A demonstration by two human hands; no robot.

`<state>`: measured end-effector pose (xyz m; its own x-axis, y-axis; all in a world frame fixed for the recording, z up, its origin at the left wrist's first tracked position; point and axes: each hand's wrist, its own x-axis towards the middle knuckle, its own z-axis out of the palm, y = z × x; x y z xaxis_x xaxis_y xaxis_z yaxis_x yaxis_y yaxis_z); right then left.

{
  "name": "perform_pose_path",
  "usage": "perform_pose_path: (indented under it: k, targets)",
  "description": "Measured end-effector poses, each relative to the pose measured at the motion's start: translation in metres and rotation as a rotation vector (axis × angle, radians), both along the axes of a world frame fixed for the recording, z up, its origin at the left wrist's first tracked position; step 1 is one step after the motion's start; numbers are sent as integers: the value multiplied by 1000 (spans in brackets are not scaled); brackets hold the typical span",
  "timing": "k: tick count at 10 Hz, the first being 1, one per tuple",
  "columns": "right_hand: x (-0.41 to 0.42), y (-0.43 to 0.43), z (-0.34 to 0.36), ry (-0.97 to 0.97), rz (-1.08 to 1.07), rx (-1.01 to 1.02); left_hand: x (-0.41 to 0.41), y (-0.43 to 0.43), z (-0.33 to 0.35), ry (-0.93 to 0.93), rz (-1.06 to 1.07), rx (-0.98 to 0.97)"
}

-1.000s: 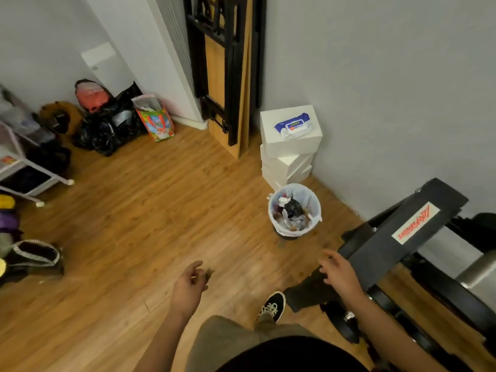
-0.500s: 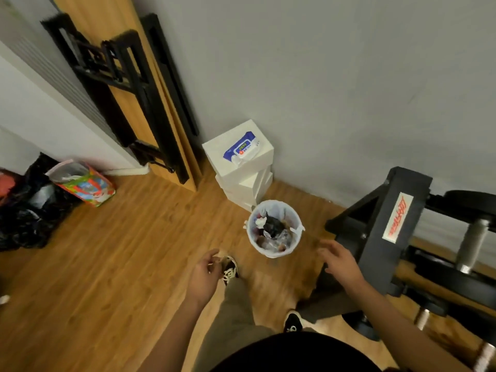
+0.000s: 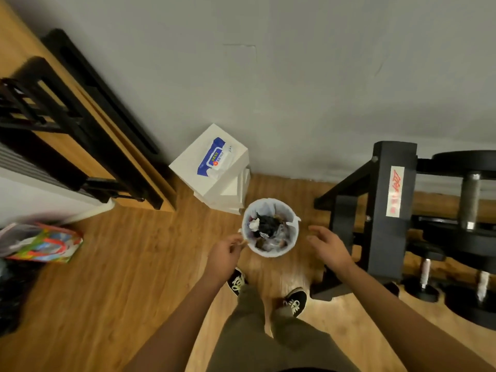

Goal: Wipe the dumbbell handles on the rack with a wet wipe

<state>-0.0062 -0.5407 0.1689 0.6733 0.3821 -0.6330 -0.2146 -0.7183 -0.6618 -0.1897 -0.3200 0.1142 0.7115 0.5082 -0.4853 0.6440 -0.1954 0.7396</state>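
The left grip (image 3: 225,253) hovers just beside the near-left rim of a waste bin (image 3: 268,254) filled with rubbish. Its fingertips are drawn together. A small pale bit shows at the tips, but I cannot tell whether it is pinched there or belongs to the bin's liner. The right grip (image 3: 328,245) hangs on the bin's other side, fingers spread and loose, holding nothing, just short of the black rack (image 3: 386,210) to its right. Further right of that grip, past the rack's upright, a knurled dumbbell handle (image 3: 469,200) sits on the rack, with smaller handles (image 3: 425,272) lower down. The wet-wipe pack (image 3: 214,159) lies well beyond the left grip, past the bin, on stacked white boxes (image 3: 185,167) against the wall (image 3: 295,89). Both grips are above the wooden floor (image 3: 107,277), ahead of two black shoes (image 3: 295,302).
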Motion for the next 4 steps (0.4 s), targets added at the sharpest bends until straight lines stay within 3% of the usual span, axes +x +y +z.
perform_pose_path:
  k: [4]
  targets:
    - [6,-12,-26,35,-87,10,97,-10,-28,41,-40,5]
